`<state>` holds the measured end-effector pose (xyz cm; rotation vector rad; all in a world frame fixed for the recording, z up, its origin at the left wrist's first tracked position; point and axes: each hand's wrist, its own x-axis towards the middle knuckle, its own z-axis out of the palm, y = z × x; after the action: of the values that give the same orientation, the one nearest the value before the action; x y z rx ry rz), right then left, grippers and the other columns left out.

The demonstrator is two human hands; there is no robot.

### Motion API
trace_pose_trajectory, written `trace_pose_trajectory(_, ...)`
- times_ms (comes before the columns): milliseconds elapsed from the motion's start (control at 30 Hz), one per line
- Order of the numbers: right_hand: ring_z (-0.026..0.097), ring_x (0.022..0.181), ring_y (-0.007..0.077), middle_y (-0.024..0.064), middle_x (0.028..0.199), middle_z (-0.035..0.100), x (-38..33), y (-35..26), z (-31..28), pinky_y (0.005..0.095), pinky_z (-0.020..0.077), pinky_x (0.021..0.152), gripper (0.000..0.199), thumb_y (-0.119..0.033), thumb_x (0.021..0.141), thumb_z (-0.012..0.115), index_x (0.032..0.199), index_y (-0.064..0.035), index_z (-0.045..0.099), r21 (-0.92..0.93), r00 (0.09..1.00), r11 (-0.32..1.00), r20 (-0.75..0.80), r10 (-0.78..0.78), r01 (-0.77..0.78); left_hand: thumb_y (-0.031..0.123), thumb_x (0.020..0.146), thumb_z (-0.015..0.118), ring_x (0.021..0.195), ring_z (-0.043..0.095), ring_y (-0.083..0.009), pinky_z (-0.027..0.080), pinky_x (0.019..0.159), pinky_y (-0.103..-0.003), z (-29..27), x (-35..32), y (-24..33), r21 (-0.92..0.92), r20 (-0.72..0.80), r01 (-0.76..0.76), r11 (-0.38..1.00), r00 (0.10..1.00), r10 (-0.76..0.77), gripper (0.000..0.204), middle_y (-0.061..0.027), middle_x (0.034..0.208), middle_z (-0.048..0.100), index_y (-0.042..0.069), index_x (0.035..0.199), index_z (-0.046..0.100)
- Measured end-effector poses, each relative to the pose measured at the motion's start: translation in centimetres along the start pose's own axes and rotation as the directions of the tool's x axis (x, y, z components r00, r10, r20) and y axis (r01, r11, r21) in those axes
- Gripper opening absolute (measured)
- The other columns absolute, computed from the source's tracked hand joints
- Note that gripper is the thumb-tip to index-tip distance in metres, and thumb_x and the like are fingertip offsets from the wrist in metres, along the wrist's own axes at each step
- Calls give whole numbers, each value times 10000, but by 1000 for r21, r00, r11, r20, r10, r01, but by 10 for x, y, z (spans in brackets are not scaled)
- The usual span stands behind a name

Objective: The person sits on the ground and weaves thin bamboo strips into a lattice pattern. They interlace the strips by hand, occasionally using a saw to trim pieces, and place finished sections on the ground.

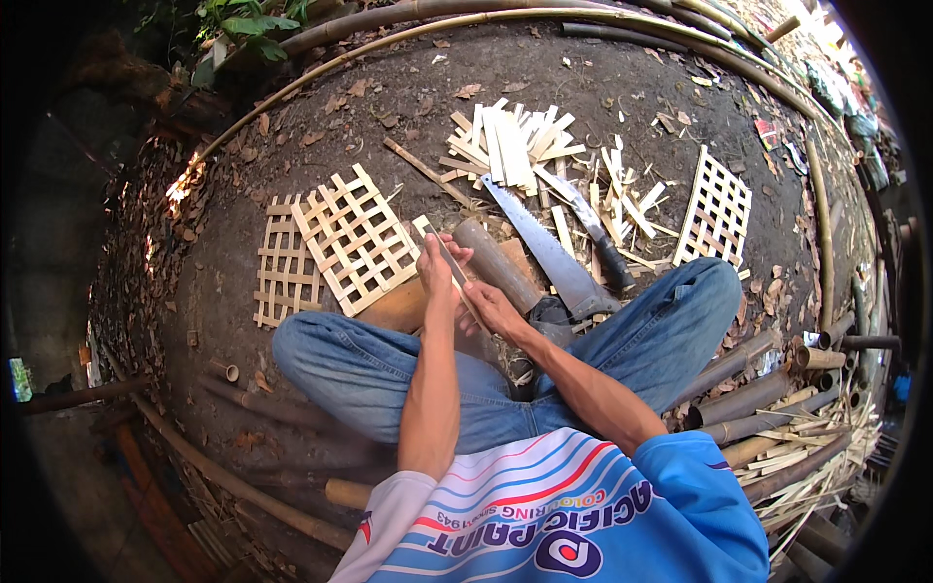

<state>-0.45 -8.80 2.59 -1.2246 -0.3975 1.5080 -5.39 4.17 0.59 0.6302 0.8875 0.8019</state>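
Note:
A narrow bamboo strip (422, 225) slants between my hands above my crossed legs, its pale far end sticking out past my fingers. My left hand (440, 262) is closed around its upper part. Lower down, my right hand (493, 308) grips the same strip, the fingers partly hidden. Just beyond them lies a short round bamboo piece (491, 255). To its right rest a handsaw (540, 239) with its blade pointing away and a long knife (589, 220) with a black handle.
Pale slats (510, 146) lie piled ahead. Two woven bamboo lattices (355, 238) overlap at left; another lattice (717, 209) lies at right. Bamboo poles (743, 398) and thin shavings (812, 462) crowd the right side. A long bent pole (389, 34) borders the far ground.

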Motion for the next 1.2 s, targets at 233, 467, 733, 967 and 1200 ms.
trace_pose_trajectory(233, 375, 504, 69, -34, 676, 429, -2, -6, -4, 233, 298, 449, 350, -468, 1017, 430, 919, -134, 465, 57, 993, 996, 92, 68, -74, 411, 1037, 387, 584, 531, -147, 517, 578, -306, 12, -9, 13, 15, -5, 79, 997, 997, -79, 363, -35, 724, 529, 78, 981, 518)
trace_pose_trajectory(467, 332, 506, 61, -49, 689, 383, -5, -8, -2, 230, 264, 451, 356, -484, 1009, 437, 917, -141, 453, 70, 996, 997, 82, 33, -39, 447, 1029, 398, 543, 449, -126, 401, 491, -272, 13, -10, 18, -34, 103, 185, 982, 978, -181, 354, -15, 700, 461, 107, 975, 479)
trace_pose_trajectory(733, 520, 616, 123, 16, 741, 521, -5, -19, -7, 289, 459, 531, 335, -401, 1029, 419, 1004, -81, 516, 214, 955, 947, 230, 188, -238, 453, 1034, 372, 490, 349, -99, 323, 436, -251, 0, -2, 17, -65, -42, 289, 955, 955, -292, 373, 6, 643, 387, 111, 927, 473)
trace_pose_trajectory(967, 663, 767, 207, 110, 865, 645, -4, -22, -17, 380, 600, 689, 366, -322, 1032, 409, 1089, 4, 563, 322, 894, 865, 362, 262, -384, 435, 1045, 333, 466, 304, -98, 290, 408, -255, -5, 0, 15, -120, -160, 354, 927, 915, -370, 383, 5, 618, 361, 90, 926, 447)
trace_pose_trajectory(1200, 559, 658, 142, 71, 804, 581, -3, -21, -18, 295, 503, 568, 334, -322, 1037, 406, 1060, -13, 530, 386, 853, 796, 434, 289, -466, 429, 1049, 323, 449, 301, -98, 281, 394, -254, -6, 2, 13, -146, -186, 363, 920, 903, -386, 380, 8, 602, 359, 91, 922, 442)
